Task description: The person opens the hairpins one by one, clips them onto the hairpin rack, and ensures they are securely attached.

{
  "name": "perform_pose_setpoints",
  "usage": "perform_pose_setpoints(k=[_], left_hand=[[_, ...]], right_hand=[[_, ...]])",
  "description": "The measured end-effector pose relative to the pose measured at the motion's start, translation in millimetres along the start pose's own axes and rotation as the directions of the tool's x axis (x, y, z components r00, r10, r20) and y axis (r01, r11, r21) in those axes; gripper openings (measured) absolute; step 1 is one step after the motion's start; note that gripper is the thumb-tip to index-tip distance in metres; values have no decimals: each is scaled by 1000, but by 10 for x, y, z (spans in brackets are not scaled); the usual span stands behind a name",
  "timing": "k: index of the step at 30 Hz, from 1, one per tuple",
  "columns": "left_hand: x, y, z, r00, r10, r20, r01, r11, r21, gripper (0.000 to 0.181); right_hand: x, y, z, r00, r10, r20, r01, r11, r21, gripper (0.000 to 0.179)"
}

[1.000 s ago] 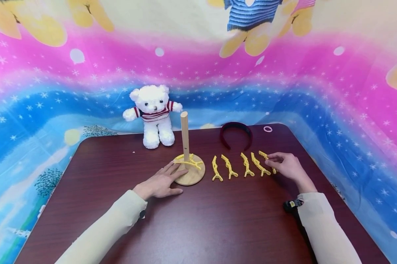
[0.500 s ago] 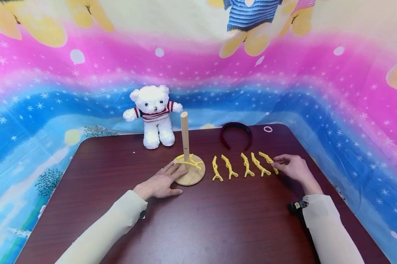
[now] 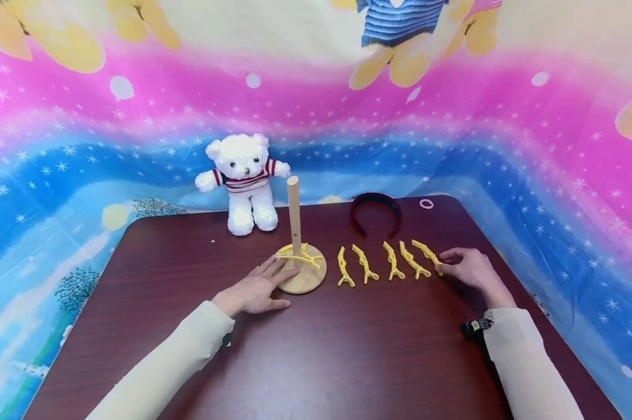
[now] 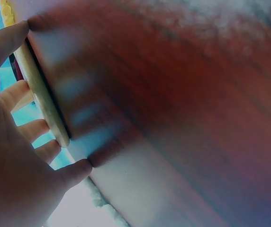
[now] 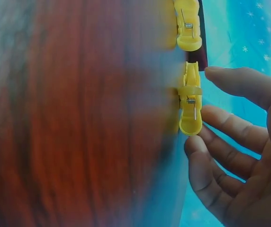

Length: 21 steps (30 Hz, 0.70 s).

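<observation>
Free room across the near tabletop point(image 3: 368, 350), wooden post point(image 3: 294, 216) standing behind, row of yellow clips point(image 3: 393, 262) rightward

Pink-and-blue snowflake-patterned cloth point(image 3: 316, 125) hangs behind a glossy reddish-brown table point(image 3: 358, 356).

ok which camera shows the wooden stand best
The head view: it shows the wooden stand, upright post and round base, though the left hand covers part of the base. The left wrist view catches only the base's edge beside that hand; the right wrist view shows none of it.
</observation>
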<state>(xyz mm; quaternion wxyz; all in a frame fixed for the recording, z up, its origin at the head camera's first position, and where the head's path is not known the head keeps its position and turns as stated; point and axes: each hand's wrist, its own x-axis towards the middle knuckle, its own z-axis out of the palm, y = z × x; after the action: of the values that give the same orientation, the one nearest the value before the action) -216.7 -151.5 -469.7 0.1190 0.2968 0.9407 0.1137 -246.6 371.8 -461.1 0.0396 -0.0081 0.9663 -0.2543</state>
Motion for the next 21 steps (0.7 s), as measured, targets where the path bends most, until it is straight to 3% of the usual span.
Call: perform_pose_setpoints(k=[21], left_hand=[[-4, -1, -3, 1000, 2, -1, -2, 1000, -7, 77]], right_hand=[[11, -72, -6, 996, 56, 71, -52, 997, -58, 49]])
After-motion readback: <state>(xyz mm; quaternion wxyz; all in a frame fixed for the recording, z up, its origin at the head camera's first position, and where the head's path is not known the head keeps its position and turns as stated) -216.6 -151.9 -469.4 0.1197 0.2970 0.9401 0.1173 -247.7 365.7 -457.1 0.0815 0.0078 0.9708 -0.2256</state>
